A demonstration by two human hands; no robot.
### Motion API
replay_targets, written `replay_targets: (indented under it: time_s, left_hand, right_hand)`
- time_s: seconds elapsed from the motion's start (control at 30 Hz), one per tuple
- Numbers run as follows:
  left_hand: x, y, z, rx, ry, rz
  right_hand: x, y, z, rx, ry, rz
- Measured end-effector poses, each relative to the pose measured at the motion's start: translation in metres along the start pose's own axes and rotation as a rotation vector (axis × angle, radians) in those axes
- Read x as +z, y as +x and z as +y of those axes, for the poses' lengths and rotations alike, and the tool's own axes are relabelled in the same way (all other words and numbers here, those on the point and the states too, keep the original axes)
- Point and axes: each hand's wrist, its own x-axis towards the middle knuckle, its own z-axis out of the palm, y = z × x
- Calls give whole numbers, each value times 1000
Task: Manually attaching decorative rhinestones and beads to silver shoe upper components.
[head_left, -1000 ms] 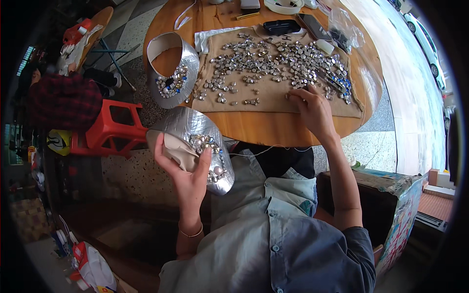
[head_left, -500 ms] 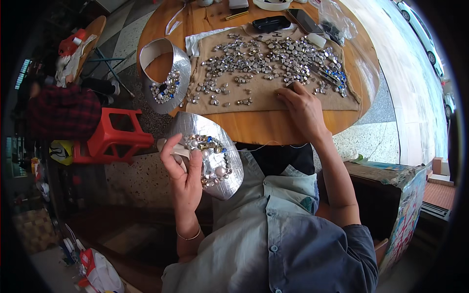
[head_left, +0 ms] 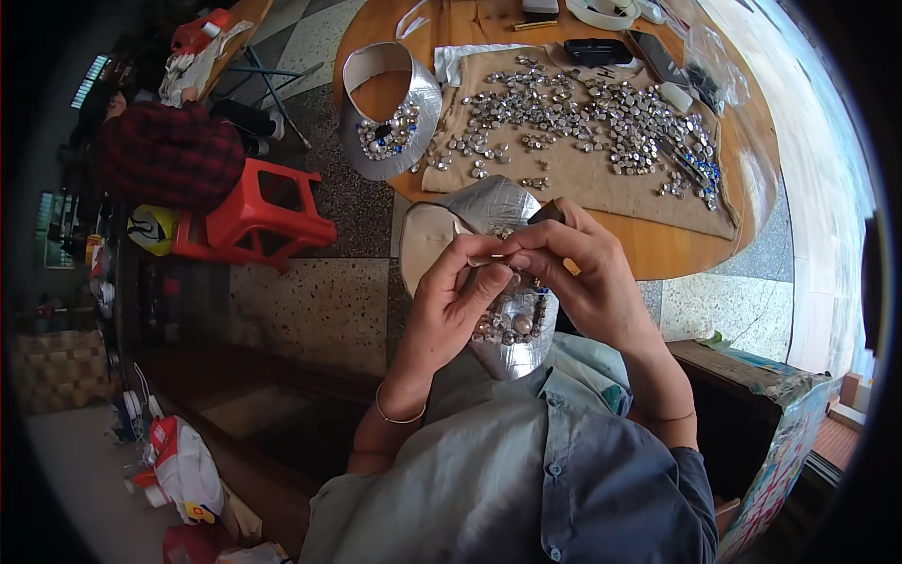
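The left hand [head_left: 453,305] and right hand [head_left: 594,280] pinched a tiny shiny bit [head_left: 501,256] over the silver piece [head_left: 486,201], near the shirt [head_left: 460,461]; it looked like sticking-on time, and the next move likely needed slow care

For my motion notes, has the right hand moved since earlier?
Yes: against the wooden table, the right hand has come leftward and toward the body.
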Motion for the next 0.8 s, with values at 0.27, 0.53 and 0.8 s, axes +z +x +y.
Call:
replay_targets:
  time_s: [0.27,0.53,0.8]
  left_hand:
    - [-4,-4,7,-171,-281,105]
    - [0,-3,13,-152,-384,261]
    - [-1,-4,12,-159,-416,231]
  right_hand:
    - [12,1,-7,-46,-114,104]
    - [25,-11,-9,-135,-230,250]
    - [28,-9,-9,-140,-266,274]
